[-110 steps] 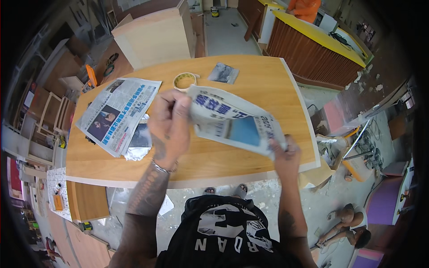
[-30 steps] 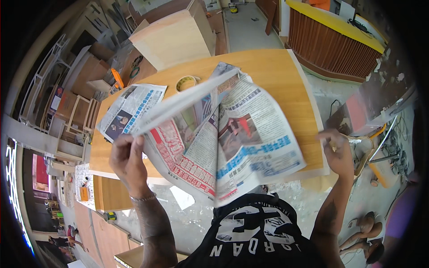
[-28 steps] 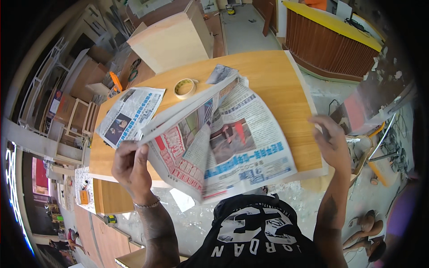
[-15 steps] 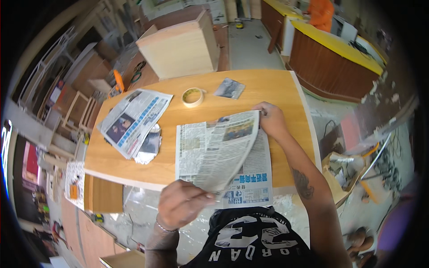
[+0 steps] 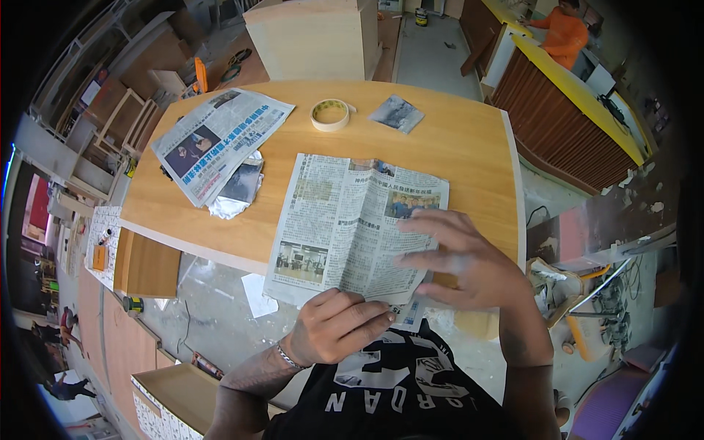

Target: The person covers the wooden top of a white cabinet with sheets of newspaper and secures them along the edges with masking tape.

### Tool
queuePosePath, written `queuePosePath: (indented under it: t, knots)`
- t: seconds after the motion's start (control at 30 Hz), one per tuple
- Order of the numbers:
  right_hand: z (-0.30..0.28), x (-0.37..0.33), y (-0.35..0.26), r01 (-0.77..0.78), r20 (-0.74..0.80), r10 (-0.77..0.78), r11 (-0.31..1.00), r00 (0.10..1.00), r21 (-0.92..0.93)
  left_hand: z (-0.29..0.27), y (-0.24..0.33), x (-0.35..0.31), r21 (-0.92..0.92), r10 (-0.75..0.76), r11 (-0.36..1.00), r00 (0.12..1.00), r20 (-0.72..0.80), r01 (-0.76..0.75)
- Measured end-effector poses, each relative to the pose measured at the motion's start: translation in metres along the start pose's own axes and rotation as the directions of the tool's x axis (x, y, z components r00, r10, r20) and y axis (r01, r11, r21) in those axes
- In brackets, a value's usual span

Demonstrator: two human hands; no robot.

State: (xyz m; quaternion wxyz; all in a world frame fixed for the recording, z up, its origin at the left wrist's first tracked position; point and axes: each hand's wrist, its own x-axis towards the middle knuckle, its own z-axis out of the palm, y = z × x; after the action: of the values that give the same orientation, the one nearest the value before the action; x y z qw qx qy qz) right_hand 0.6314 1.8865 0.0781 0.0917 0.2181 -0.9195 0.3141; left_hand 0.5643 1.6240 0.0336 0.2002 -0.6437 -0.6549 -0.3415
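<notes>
Fingers of left hand [image 5: 330, 328] grasp the grey printed newspaper [image 5: 345, 220] over yellow-brown wooden surface [image 5: 473, 139]; right hand [image 5: 477, 265] has fingers spread above it.

Newspaper leaf [image 5: 343, 224] — now down, almost flat

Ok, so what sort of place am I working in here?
Probably a joinery workshop or an interior fit-out site. An unpainted wooden box unit stands beyond the wooden tabletop, a roll of masking tape lies on that tabletop, and loose boards crowd the left.
</notes>
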Motion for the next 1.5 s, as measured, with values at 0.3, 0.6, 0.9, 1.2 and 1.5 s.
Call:
queuePosePath:
  t: [0.3,0.6,0.9,1.2,1.5]
  knots:
    - [-0.002,0.022,0.024,-0.207,-0.427,0.221,0.975,0.877,0.079,0.014,0.020,-0.004,0.074,0.016,0.997,1.000,0.009,-0.016]
    - [-0.124,-0.014,0.109,0.062,-0.787,0.600,0.788,0.142,0.612,-0.012,0.026,-0.037,0.073,-0.094,0.993,0.995,-0.039,0.097]
    - [-0.090,-0.157,0.169,-0.870,-0.710,0.585,0.016,-0.391,0.492,-0.018,-0.003,-0.043,-0.276,-0.246,0.934,0.968,-0.041,0.226]
    - [-0.065,-0.217,0.230,-0.097,-0.644,0.742,0.638,-0.185,0.763,0.052,-0.138,0.063,0.140,-0.562,0.816,0.826,-0.028,0.560]
    - [-0.024,-0.308,0.230,-0.757,-0.763,0.635,0.438,-0.121,0.484,0.063,-0.150,0.102,0.184,-0.563,0.809,0.644,0.519,0.559]
